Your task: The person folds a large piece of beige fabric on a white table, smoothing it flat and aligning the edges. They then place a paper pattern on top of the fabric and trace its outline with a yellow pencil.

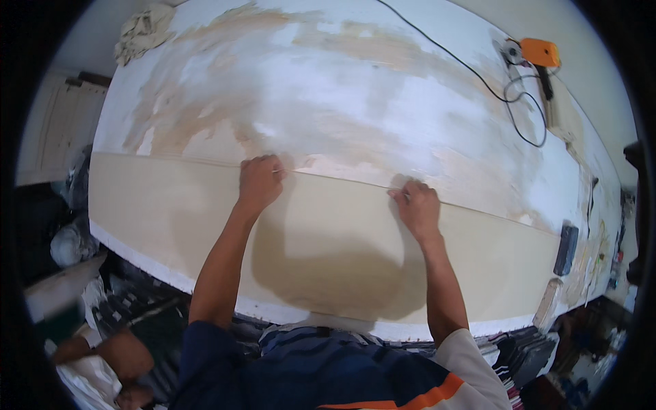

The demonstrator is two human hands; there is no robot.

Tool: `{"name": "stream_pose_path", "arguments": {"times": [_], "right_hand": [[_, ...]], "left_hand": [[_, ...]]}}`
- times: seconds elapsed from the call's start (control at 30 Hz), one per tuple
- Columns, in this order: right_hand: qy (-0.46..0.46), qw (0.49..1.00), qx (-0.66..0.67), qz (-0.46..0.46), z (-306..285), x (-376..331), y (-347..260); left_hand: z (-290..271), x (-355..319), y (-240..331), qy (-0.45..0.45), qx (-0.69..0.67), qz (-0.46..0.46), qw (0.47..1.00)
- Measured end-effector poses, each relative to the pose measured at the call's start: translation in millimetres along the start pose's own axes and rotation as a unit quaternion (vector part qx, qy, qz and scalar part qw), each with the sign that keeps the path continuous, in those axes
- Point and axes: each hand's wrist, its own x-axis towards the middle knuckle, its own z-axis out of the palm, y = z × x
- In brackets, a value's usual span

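Observation:
A long cream sheet [328,232] lies along the near side of the white, tan-smeared tabletop [383,89]. Its far edge runs across in front of me. My left hand [261,183] is closed in a pinch on that edge, left of the middle. Farther right, my right hand [418,206] pinches the same edge with thumb and fingers. Between the hands the edge looks nearly straight. Shadows of my arms and head fall on the sheet. Whether the edge is lifted off the table I cannot tell.
An orange power tool [540,52] with a dark handle and looping black cord [471,68] lies far right. Near the sheet's right end sits a dark block [566,250]. A crumpled cloth [143,31] rests far left. Another person's bare limb [126,359] shows lower left.

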Motion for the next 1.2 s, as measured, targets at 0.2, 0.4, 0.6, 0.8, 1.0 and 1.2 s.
{"name": "stream_pose_path", "arguments": {"times": [0.2,0.4,0.6,0.8,1.0,1.2], "right_hand": [[0.0,1.0,-0.025,0.015,-13,-23,37],[-0.063,0.992,-0.036,0.107,-90,-44,115],[-0.009,0.993,-0.028,0.118,-82,-54,142],[0.18,0.975,-0.05,0.12,-73,-91,126],[0.1,0.985,-0.063,0.125,-32,-109,112],[0.117,0.891,-0.187,0.397,-37,-106,158]], "left_hand": [[33,-7,74,-0.013,-0.09,0.076,0.993],[49,-3,96,0.003,-0.115,0.092,0.989],[52,2,91,-0.03,-0.151,0.051,0.987],[47,3,109,-0.038,-0.195,0.069,0.978],[54,7,119,-0.037,-0.138,0.078,0.987],[68,16,137,-0.067,-0.178,0.13,0.973]]}}
